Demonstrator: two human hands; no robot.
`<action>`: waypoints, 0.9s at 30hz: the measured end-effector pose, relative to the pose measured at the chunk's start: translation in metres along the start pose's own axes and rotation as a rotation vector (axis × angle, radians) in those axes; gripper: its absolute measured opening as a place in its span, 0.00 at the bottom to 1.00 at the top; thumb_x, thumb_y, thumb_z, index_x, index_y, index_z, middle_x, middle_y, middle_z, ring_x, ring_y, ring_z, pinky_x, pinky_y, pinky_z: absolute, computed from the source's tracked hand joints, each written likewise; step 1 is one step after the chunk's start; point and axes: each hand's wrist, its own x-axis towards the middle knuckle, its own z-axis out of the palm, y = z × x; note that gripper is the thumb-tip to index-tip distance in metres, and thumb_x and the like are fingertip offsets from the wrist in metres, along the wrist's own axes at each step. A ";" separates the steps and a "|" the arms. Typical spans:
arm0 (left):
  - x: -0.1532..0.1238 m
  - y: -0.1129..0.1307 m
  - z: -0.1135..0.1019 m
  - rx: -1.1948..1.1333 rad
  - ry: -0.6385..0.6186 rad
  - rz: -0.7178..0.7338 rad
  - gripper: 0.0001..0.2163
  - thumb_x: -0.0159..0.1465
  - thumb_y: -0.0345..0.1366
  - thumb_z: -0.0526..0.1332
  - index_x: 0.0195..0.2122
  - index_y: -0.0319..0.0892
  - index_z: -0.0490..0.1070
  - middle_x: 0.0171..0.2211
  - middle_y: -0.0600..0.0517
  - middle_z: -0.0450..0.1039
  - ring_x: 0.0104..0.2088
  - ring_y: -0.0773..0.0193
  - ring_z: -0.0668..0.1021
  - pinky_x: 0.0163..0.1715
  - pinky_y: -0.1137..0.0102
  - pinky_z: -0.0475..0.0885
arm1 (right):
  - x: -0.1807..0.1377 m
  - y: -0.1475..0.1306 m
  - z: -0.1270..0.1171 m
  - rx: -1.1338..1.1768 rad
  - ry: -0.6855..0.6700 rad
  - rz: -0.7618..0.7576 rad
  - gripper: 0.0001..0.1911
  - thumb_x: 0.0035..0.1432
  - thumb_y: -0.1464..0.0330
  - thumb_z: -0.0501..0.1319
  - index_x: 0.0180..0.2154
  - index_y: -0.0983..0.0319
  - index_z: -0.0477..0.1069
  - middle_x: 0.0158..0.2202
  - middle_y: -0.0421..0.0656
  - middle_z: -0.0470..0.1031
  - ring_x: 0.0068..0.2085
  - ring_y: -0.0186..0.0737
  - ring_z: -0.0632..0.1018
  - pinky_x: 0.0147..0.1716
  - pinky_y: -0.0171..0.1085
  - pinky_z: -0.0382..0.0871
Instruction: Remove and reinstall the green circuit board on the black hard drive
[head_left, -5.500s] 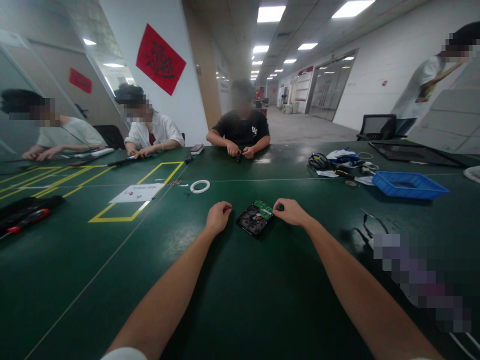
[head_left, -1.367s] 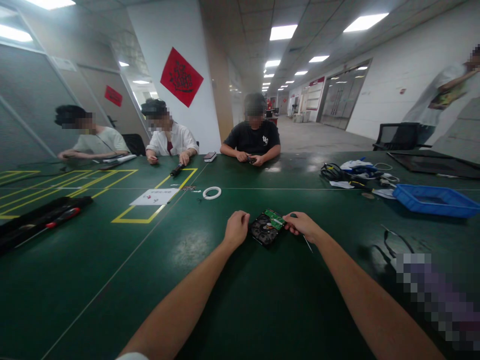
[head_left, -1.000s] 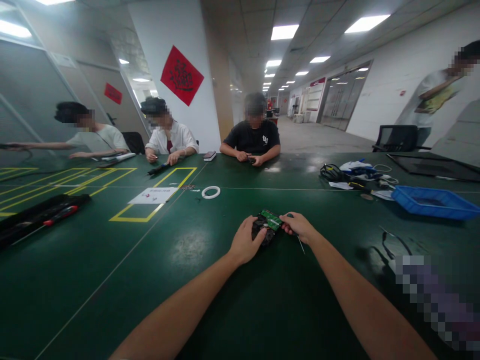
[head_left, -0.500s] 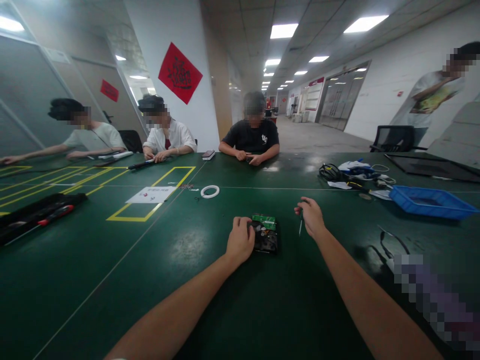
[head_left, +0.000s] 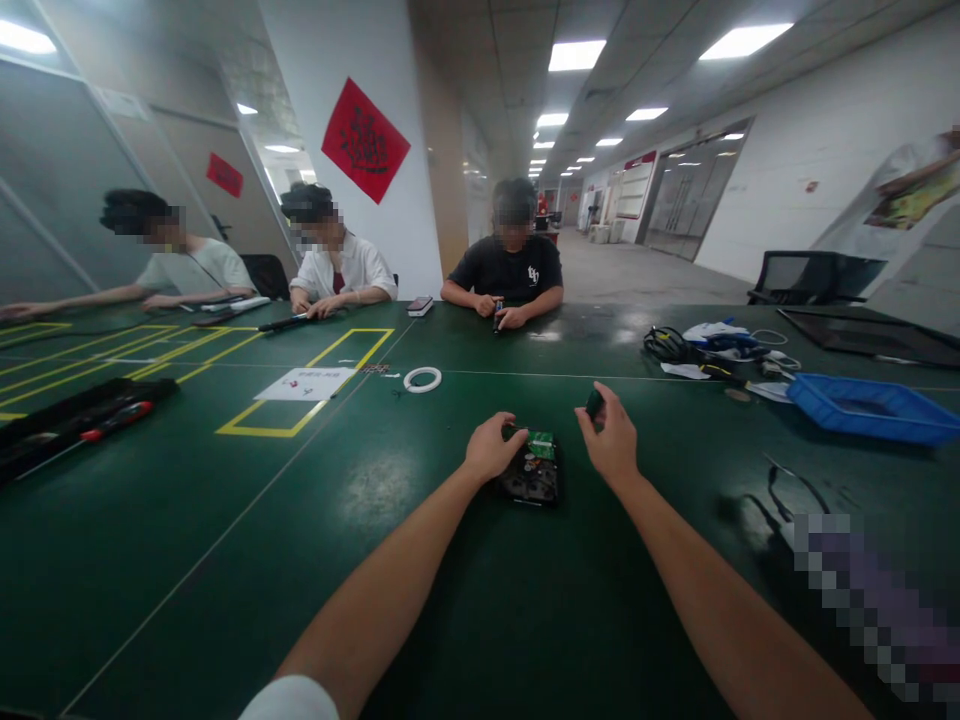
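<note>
A flat black device (head_left: 534,482) with a green circuit board (head_left: 541,444) at its far end, much like a hard drive, lies on the green table. My left hand (head_left: 491,447) is closed at its far left edge, thumb and fingers gripping beside the board. Right of the device, my right hand (head_left: 613,440) is raised above the table. Between its thumb and fingers is a small dark tool (head_left: 594,404), whose exact kind does not show. Most of that tool is hidden by the fingers.
A white ring (head_left: 422,380) and a paper sheet (head_left: 301,384) lie ahead to the left. A blue tray (head_left: 874,425) and tangled cables (head_left: 667,345) are at the right. A long black case (head_left: 71,420) is at far left. Several people sit across the table.
The thin metal shaft below my right hand no longer shows; a dark end now shows between the fingers. My left hand has shifted toward the device's far edge. The standing person has moved right.
</note>
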 end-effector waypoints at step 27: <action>-0.009 -0.018 -0.010 0.017 -0.020 0.096 0.13 0.62 0.46 0.67 0.44 0.46 0.77 0.41 0.50 0.78 0.44 0.58 0.78 0.46 0.65 0.71 | -0.015 -0.039 0.019 0.222 0.064 -0.057 0.31 0.62 0.60 0.65 0.63 0.56 0.59 0.54 0.50 0.72 0.45 0.45 0.80 0.40 0.46 0.83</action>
